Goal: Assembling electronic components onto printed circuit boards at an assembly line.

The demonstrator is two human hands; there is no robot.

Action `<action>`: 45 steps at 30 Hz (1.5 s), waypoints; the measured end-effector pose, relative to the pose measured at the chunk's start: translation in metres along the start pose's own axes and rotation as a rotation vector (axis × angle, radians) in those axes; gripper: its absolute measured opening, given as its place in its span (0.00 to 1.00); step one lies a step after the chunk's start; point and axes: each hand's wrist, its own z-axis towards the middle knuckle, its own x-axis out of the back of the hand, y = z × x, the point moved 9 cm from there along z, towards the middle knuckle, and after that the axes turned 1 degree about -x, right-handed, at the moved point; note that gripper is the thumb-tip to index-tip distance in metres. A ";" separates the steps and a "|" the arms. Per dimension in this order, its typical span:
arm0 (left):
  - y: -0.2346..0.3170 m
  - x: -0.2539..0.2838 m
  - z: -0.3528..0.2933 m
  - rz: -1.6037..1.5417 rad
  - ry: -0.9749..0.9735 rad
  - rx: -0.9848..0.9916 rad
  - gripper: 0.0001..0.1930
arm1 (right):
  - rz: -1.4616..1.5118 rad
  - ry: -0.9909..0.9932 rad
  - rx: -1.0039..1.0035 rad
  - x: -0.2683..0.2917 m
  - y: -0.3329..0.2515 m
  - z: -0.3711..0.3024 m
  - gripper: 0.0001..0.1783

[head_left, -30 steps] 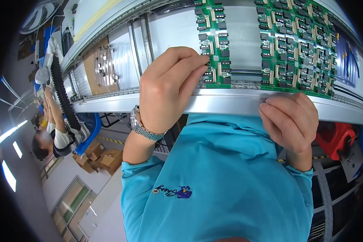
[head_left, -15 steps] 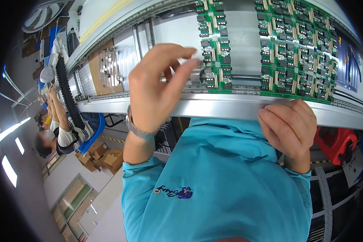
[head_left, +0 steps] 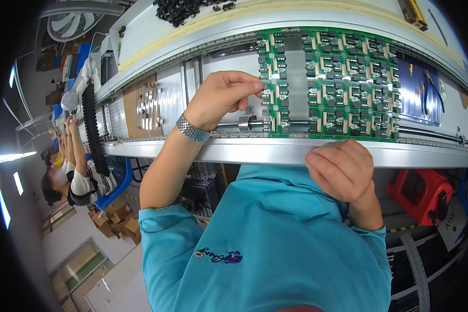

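A narrow green circuit board (head_left: 276, 86) with rows of black chips lies across two conveyor rails. My left hand (head_left: 221, 99), a metal watch at its wrist, is at this board's left edge, thumb and index finger pinched together on it. To the right, past a grey gap, a wider group of green circuit boards (head_left: 351, 86) rests on the same rails. My right hand (head_left: 343, 169) lies against the near silver rail (head_left: 244, 153), below the wider boards. Its fingers are curled closed, and whatever they hold, if anything, is hidden.
Black small parts (head_left: 179, 11) are heaped beyond the far rail. Pliers (head_left: 432, 93) lie on a blue tray (head_left: 413, 104) at the right. Clear packaging with metal parts (head_left: 150, 106) sits at the left. Farther left, a co-worker (head_left: 83, 177) sits by a black toothed strip (head_left: 91, 125).
My left thumb and index finger, apart beside the narrow board before, have closed at its edge. The right hand stays curled at the near rail. The whole view has shifted, showing more beyond the far rail.
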 end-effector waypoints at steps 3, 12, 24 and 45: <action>0.003 -0.010 0.005 0.032 -0.013 0.010 0.10 | 0.006 0.020 0.027 0.003 0.000 -0.001 0.09; 0.009 -0.032 0.010 0.050 -0.044 0.050 0.09 | 0.097 0.058 0.059 0.013 -0.006 -0.007 0.09; 0.001 -0.034 0.033 0.095 -0.181 0.049 0.08 | 0.219 0.084 0.096 -0.040 -0.034 -0.070 0.18; -0.065 -0.070 0.165 0.157 -0.491 0.188 0.08 | 0.683 0.195 -0.498 -0.382 -0.063 -0.075 0.24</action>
